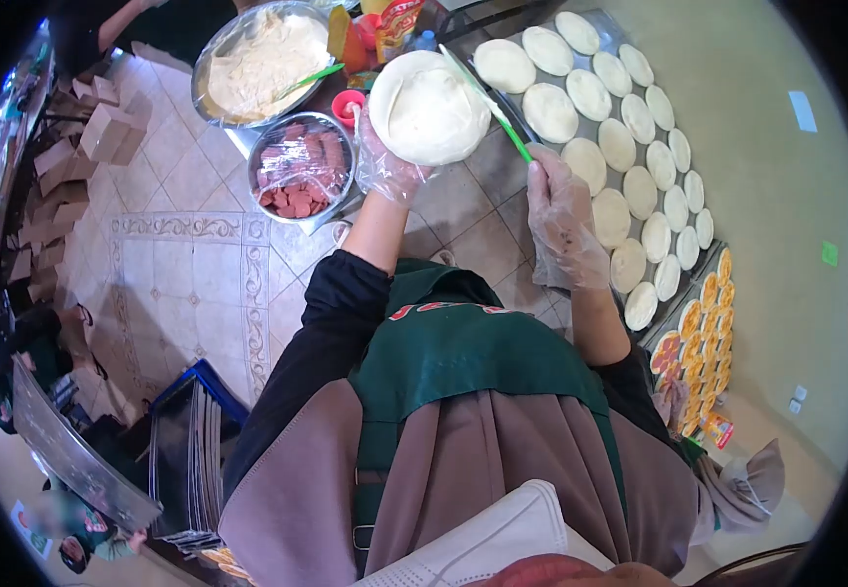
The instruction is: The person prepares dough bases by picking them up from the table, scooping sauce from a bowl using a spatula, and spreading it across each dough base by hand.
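Note:
My left hand [391, 164], in a clear plastic glove, is closed around the side of a round white bowl [385, 88]. Thick, smooth white cream [435, 115] fills it. In my gloved right hand [566, 213] is a spatula [514, 135], gripped by its green handle. Its long pale blade slants up and left along the bowl's right rim. Beyond my right hand, flat round dough pieces [583, 164] lie in rows on a dark tray.
A large metal bowl of pale mixture [272, 54] holds another green-handled spatula. Nearer stands a film-covered bowl of sliced sausage [298, 171], beside a small red cup [347, 105]. Topped rounds [703, 338] lie at right. Cardboard boxes [111, 132] and stacked trays [189, 455] stand left; other people are there.

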Available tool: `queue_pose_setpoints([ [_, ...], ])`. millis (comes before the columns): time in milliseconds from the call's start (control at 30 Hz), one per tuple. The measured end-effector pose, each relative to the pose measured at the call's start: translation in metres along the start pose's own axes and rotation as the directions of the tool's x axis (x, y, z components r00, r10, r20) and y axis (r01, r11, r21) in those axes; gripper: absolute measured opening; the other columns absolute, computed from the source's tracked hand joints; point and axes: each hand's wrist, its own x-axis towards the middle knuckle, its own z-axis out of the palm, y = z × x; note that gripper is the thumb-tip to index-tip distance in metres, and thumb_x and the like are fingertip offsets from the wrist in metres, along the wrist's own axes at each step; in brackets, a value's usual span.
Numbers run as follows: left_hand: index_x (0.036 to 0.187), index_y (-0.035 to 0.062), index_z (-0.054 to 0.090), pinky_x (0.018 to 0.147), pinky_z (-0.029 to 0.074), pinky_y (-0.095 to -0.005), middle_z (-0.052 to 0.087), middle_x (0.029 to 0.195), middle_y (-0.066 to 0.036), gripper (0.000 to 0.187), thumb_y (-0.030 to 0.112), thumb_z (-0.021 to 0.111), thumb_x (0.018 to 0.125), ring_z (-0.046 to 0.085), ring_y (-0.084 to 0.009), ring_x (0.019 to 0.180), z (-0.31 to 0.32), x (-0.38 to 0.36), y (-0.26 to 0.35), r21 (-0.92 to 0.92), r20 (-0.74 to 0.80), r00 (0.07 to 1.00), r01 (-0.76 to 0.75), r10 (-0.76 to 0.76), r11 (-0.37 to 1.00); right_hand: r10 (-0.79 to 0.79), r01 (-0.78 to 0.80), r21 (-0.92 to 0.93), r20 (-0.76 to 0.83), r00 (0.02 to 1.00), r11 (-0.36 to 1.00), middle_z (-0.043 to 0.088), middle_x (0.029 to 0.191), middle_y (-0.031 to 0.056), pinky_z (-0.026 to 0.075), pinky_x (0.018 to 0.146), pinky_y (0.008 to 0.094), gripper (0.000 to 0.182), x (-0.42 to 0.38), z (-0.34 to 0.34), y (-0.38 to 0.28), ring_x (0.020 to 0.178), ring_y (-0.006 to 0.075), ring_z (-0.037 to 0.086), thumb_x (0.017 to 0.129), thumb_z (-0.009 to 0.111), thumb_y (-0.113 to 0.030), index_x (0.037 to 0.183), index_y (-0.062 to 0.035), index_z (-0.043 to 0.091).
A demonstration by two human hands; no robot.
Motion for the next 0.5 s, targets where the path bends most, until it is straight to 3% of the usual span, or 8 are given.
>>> queue_pose_setpoints([
  [33,0.134,0.0079,0.049,0.104,0.039,-0.0568,0.052,0.135,-0.017,0.067,0.056,0.033,0.091,0.051,-0.0381,0.123,-0.004,-0.002,0.004,-0.004,-0.008,1.0,-0.011,0.011,1.0,-0.003,0.003,0.002,0.013,1.0,1.0,0.062,0.077,0.0201,0.048,0.061,0.0431,0.014,0.003,0.007,0.001,0.071,0.0374,0.061,0.093,0.053,-0.011,0.104,-0.0041,0.06],
  [100,0.134,0.0079,0.05,0.103,0.039,-0.0565,0.052,0.135,-0.018,0.066,0.056,0.034,0.092,0.051,-0.0381,0.122,-0.014,-0.006,0.013,0.02,-0.03,0.999,0.035,-0.034,0.999,-0.075,0.088,-0.177,0.08,0.994,0.98,0.066,0.086,0.0211,0.05,0.065,0.0404,0.021,0.008,0.018,-0.002,0.075,0.0351,0.065,0.094,0.054,-0.012,0.111,-0.0028,0.062],
  [233,0.135,0.0076,0.049,0.103,0.04,-0.0552,0.054,0.133,-0.017,0.06,0.05,0.04,0.094,0.053,-0.0381,0.12,-0.029,-0.011,0.035,-0.021,-0.079,0.992,0.098,-0.1,0.995,-0.066,0.11,-0.177,0.234,0.97,0.978,0.066,0.091,0.0217,0.051,0.068,0.0439,0.018,0.027,0.026,-0.031,0.081,0.0392,0.064,0.092,0.055,-0.011,0.105,-0.0009,0.063],
  [300,0.135,0.0073,0.049,0.103,0.04,-0.0549,0.053,0.133,-0.018,0.061,0.051,0.04,0.093,0.053,-0.0381,0.12,-0.033,-0.016,0.043,-0.004,-0.085,0.994,0.066,-0.066,0.998,-0.222,0.259,-0.093,0.294,0.93,0.962,0.066,0.091,0.0218,0.051,0.068,0.0436,0.017,0.033,0.036,-0.037,0.08,0.0387,0.064,0.091,0.056,-0.009,0.102,0.0014,0.063],
  [500,0.136,0.0065,0.047,0.104,0.041,-0.0536,0.053,0.134,-0.018,0.066,0.055,0.038,0.092,0.052,-0.0368,0.122,-0.042,-0.022,0.074,0.005,-0.098,0.995,0.002,-0.002,1.0,-0.41,0.361,0.196,0.366,0.835,0.912,0.066,0.091,0.0217,0.052,0.068,0.0443,0.021,0.045,0.066,-0.058,0.078,0.037,0.064,0.09,0.055,-0.009,0.108,0.0001,0.061],
])
